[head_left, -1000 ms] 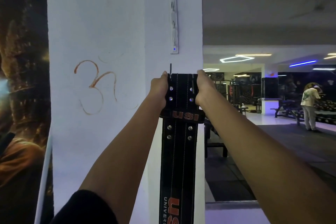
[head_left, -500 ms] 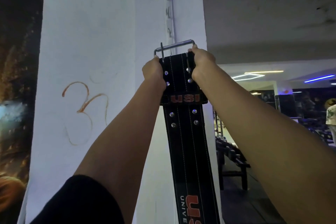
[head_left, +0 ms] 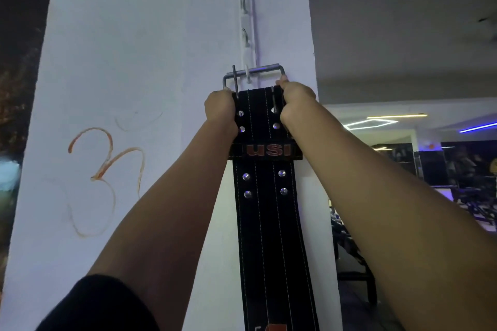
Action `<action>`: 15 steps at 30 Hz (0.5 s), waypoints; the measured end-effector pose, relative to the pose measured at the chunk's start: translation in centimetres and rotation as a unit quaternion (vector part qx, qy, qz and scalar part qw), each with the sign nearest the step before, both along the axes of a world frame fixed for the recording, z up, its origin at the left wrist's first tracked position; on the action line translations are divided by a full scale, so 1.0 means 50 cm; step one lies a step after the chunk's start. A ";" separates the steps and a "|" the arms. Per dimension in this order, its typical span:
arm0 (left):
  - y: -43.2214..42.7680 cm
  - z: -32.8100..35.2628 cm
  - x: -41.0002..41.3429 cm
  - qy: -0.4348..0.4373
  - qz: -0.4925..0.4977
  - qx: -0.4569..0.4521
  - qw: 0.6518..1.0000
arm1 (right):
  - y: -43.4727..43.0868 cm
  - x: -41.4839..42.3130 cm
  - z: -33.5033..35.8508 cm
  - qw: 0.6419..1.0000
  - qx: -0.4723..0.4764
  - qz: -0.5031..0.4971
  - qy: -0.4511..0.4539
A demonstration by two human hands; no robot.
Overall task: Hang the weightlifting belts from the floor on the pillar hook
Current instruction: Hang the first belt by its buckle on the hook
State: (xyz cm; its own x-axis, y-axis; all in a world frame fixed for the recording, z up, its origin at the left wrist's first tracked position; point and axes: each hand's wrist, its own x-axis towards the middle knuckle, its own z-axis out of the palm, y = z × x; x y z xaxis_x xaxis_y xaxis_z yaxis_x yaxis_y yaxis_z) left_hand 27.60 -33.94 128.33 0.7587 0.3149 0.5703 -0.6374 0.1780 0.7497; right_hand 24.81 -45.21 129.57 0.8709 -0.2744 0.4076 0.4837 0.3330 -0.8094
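Belt: a black weightlifting belt [head_left: 269,223] hangs flat against the right part of the white pillar [head_left: 121,62], its top end raised to the lowest hook, its tail running down out of view at the near edge.
Belt material: thick black leather by the look of it, with white stitch lines running lengthwise, paired metal rivets, and a keeper loop [head_left: 265,150] printed "USI" in red.
Buckle: a rectangular steel frame [head_left: 254,72] with two prongs; its top bar lies across the lowest hook [head_left: 247,74], but whether it is seated on it I cannot tell.
Handling: likely heavy and stiff along its width, bending only lengthwise; the steel frame is hard and smooth and could slide off a short peg if let go early.
Where to hold: at the top edges just under the buckle, as now, so the frame stays level over the hook.
Left hand [head_left: 219,110]: fist closed round the belt's left edge, just below the buckle.
Right hand [head_left: 294,101]: closed on the right edge, fingertips up at the frame's corner.
Hook rail: a narrow white strip [head_left: 248,13] fixed upright on the pillar, carrying several small pegs above the one in use.
Pillar: matt painted plaster, with an orange drawn symbol [head_left: 105,169] on its left face.
Far right: a dim gym hall with strip lights [head_left: 395,116].
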 end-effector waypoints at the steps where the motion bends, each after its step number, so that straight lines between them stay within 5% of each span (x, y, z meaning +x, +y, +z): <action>1: 0.003 -0.004 0.004 0.003 -0.003 0.002 1.000 | -0.003 0.005 -0.002 1.000 -0.005 -0.005 0.004; 9: 0.019 -0.046 -0.023 -0.026 -0.007 0.106 0.994 | -0.007 -0.011 -0.077 0.998 -0.029 -0.002 -0.053; 15: 0.050 -0.097 -0.077 0.003 0.037 0.259 0.965 | -0.019 -0.046 -0.159 0.981 -0.182 -0.058 -0.023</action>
State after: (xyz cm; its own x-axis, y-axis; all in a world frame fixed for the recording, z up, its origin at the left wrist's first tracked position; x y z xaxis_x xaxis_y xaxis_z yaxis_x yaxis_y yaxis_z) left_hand 23.76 -31.46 123.46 0.7481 0.0424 0.6623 -0.6300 -0.2681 0.7288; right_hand 22.50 -46.17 121.60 0.8203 -0.2001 0.5358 0.5407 -0.0342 -0.8405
